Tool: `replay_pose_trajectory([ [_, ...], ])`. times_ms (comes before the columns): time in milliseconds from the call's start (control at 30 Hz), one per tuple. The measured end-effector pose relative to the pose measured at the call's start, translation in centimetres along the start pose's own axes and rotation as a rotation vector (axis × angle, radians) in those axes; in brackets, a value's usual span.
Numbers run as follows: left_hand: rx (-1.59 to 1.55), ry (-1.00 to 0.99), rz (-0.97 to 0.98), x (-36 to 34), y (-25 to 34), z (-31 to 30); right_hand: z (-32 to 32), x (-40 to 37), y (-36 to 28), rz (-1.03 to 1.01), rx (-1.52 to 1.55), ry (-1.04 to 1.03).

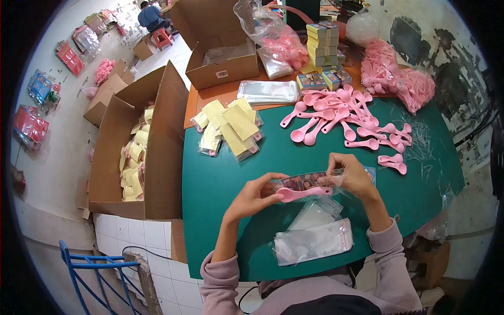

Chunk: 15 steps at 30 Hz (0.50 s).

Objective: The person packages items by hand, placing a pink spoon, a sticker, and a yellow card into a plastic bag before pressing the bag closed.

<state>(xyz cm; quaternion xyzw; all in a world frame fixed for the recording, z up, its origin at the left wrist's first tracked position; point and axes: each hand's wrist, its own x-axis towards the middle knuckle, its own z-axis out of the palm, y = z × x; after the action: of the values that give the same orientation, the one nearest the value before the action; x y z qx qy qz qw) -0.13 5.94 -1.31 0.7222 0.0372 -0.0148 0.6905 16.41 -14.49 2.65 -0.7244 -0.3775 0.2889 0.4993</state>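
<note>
In the head view, the pink spoon point(307, 194) lies lengthwise between both hands, over the near part of the green surface point(220, 173), its larger bowl toward the left hand point(251, 195). The left grip is clamped on that end, thumb in front and fingers behind, probably to steady spoon and printed card point(300, 182) together. The right hand point(350, 176) has its fingertips pinched together on clear film point(338, 181) at the other end, seemingly to control its edge. Whether the spoon is inside the film, I cannot tell.

Loose clear bags point(315, 244) lie flat just below the hands, likely for easy picking. The spoon heap point(341, 113) spreads beyond them, perhaps so that single pieces come away freely. Yellow-backed packets point(239, 126) are gathered at the left, near a tall open carton point(164, 157) holding similar ones; its walls presumably keep them contained.
</note>
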Motion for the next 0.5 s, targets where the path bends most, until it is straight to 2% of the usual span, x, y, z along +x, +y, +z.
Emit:
replay_pose_trajectory([
  [33, 0.0, -0.002, 0.0, 0.0, 0.2, -0.1, 0.2, 0.0, 0.0, 0.001, 0.001, 0.002],
  [100, -0.118, 0.062, -0.087, -0.2, 0.6, -0.3, 0.5, 0.1, 0.1, 0.102, 0.307, -0.121],
  [133, -0.119, 0.062, -0.087, -0.1, 0.7, -0.3, 0.2, 0.1, 0.1, 0.103, 0.306, -0.121],
  [200, -0.093, 0.039, -0.105, -0.2, 0.9, -0.2, -0.4, -0.1, 0.2, 0.161, 0.077, -0.172],
  [333, -0.11, 0.042, -0.1, 0.1, 0.5, 1.2, 0.3, 0.1, 1.9, 0.093, 0.217, -0.104],
  [400, 0.132, 0.455, -0.033, 0.5, -0.9, 2.8, 0.7, 0.4, 1.5, -0.059, -0.107, 0.15],
  [433, 0.131, 0.451, -0.035, 0.5, -1.3, 3.5, 1.3, 0.5, 1.1, -0.055, -0.107, 0.153],
  [500, -0.404, 0.36, -0.149, 0.6, -1.8, 4.6, 2.5, 0.5, 0.4, -0.26, -0.152, 0.303],
])
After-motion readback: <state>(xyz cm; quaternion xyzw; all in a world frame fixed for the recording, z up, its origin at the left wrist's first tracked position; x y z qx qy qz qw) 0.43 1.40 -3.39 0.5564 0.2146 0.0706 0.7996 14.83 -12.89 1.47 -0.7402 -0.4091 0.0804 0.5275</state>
